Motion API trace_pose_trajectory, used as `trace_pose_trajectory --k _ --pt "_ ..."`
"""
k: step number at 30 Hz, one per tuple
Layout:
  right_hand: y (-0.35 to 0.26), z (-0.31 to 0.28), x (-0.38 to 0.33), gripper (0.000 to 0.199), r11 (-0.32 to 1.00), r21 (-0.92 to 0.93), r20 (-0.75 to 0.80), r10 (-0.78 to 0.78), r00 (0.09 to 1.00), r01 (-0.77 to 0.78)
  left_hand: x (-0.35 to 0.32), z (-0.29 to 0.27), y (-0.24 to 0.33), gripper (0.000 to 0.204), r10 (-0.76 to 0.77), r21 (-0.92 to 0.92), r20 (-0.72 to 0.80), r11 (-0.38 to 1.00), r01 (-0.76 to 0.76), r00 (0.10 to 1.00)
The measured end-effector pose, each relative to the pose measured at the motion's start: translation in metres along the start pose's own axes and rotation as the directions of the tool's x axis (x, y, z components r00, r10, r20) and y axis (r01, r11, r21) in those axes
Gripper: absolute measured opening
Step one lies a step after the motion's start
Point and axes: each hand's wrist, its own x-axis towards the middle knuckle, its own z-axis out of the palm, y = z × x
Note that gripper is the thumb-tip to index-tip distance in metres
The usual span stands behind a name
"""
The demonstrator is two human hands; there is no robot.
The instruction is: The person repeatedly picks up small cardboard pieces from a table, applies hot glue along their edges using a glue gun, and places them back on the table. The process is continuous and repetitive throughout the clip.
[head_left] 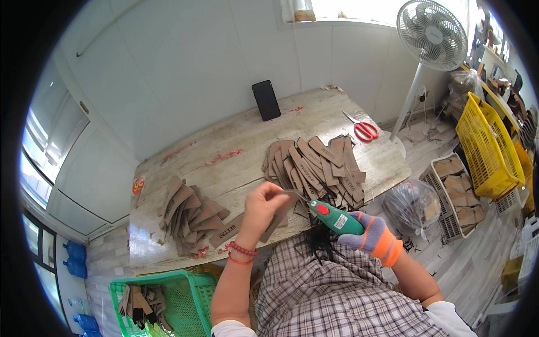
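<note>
Grips closed: green tool (pixel 339 218) in right hand (pixel 369 237), brown strip (pixel 291 200) in left hand (pixel 260 210); worn table (pixel 233 178) by white wall (pixel 196 73)

Pale worn table (pixel 224 145), black phone (pixel 266 101), scissors (pixel 365 131) right of the phone, brown strips (pixel 314 165) heaped front-left and front-right of it

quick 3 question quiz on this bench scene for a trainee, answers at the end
1. Which hand holds the green tool?
2. True or false: the left hand is gloved.
3. What colour are the handles of the scissors? a) blue b) red c) black

Key: 1. The right hand. 2. False; it is ungloved. 3. b
</note>
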Motion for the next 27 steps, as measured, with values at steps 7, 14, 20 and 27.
trace_pose_trajectory --k 7,14,20,27 --pt "0.012 0.003 -0.007 0.058 1.000 0.000 -0.079 -0.005 0.997 0.005 -0.029 -0.013 -0.069 0.005 -0.403 -0.876 -0.312 0.472 -0.097 0.860" --pt "0.014 0.015 -0.008 0.050 0.990 -0.095 -0.056 0.098 0.994 -0.103 -0.062 0.053 -0.066 0.007 -0.365 -0.881 0.043 0.426 0.207 0.930" --pt "0.006 0.020 -0.014 0.051 0.981 -0.192 -0.061 0.016 0.998 -0.027 -0.058 0.071 -0.049 0.009 -0.188 -0.723 -0.160 0.691 0.015 0.969" --pt "0.010 0.019 -0.012 0.059 0.966 -0.257 -0.079 -0.056 0.995 0.034 -0.058 0.075 -0.051 0.007 -0.193 -0.656 -0.241 0.754 -0.013 0.951"
